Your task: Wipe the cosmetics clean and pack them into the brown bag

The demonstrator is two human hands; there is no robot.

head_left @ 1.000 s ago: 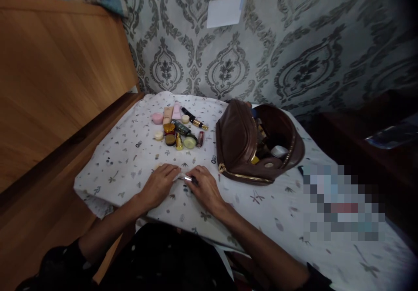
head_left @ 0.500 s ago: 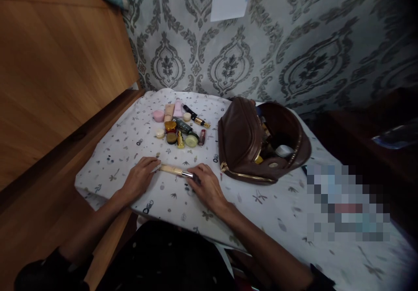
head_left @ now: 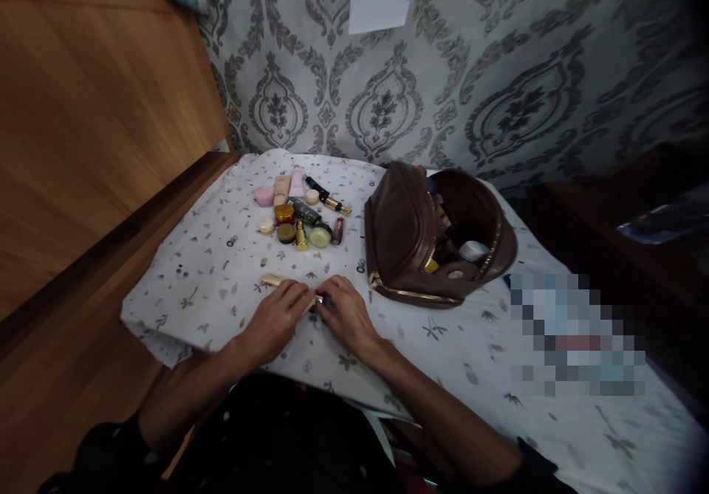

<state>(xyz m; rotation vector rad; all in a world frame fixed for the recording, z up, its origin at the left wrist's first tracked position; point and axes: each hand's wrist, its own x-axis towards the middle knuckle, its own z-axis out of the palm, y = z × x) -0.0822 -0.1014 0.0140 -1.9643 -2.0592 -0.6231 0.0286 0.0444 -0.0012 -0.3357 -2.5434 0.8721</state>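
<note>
A makeup brush [head_left: 271, 280] with a pale wooden handle and a silver ferrule lies sideways between my hands near the front of the table. The fingers of my left hand [head_left: 280, 317] are bent over the middle of its handle, hiding much of it. Closed around the dark bristle end is my right hand [head_left: 344, 309], its fingertips close to those of the left. Beyond the hands lies a group of cosmetics: a pink jar [head_left: 264, 196], a green-lidded jar [head_left: 320, 237], a small gold bottle [head_left: 301, 235] and a dark tube [head_left: 303, 212].
An open brown cosmetic bag [head_left: 396, 228] stands to the right, with several items inside, among them a white round one [head_left: 473, 250]. A wooden cabinet [head_left: 105, 73] borders the left side. Patterned wallpaper backs the cloth-covered table [head_left: 204, 287]. A blurred-out patch covers something at right.
My left hand has slid right along the brush, from the handle's end towards my right hand. My right hand keeps its hold on the bristle end. The view has shifted slightly.
</note>
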